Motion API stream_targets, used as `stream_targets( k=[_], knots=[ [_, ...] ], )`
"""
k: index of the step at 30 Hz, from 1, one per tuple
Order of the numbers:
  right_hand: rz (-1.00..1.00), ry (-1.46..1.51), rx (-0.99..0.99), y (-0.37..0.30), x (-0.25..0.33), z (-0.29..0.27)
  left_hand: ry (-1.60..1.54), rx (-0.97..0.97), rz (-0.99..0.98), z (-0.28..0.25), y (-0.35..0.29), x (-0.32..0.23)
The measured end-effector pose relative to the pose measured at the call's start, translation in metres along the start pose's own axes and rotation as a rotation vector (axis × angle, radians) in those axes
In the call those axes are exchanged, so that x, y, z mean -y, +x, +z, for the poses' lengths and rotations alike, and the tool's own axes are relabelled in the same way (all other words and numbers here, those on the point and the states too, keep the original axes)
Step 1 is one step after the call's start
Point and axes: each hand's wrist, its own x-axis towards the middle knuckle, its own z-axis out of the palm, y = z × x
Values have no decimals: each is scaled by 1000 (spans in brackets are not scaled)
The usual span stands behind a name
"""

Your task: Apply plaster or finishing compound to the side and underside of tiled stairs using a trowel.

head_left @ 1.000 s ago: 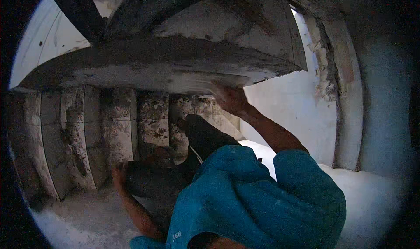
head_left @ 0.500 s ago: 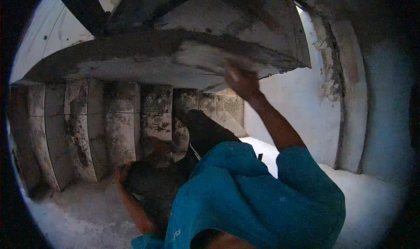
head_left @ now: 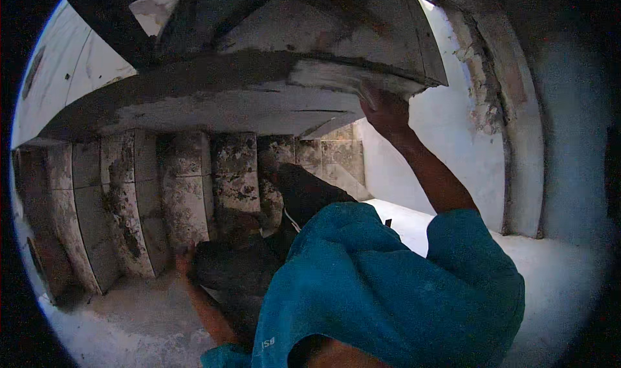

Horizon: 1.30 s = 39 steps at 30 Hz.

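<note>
concrete beam [head_left: 226, 109] is meeting the right hand [head_left: 386, 112], left hand [head_left: 185, 262] is resting by the trouser leg [head_left: 233, 264]; can't tell either's grip. even pressure's probably working best.

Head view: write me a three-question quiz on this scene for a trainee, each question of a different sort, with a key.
1. Multiple choice: the right hand is up at A) the floor, B) the grey slab, C) the shirt.
2. True or false: the left hand is lower in the picture than the right one, beside the dark trousers.
3. Fill in the blank: a row of blotched ____ shows below the slab in the picture.

Key:
1. B
2. True
3. steps
</note>
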Motion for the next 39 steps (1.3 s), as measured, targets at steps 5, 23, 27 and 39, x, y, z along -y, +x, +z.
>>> stream_targets(
  k=[5, 23, 27, 39],
  knots=[
    [-8, -83, 143, -28, -7, 76, -314, 351, -47, -47, -64, -156],
    [229, 253, 352, 13, 21, 42, 406, -40, 15, -19, -93, -110],
    [37, 406, 104, 39, 88, 48, 259, -42, -12, -22, -86, -117],
    [-191, 307, 66, -14, 112, 43, 55, -438, 13, -10, -43, -119]
  ],
)
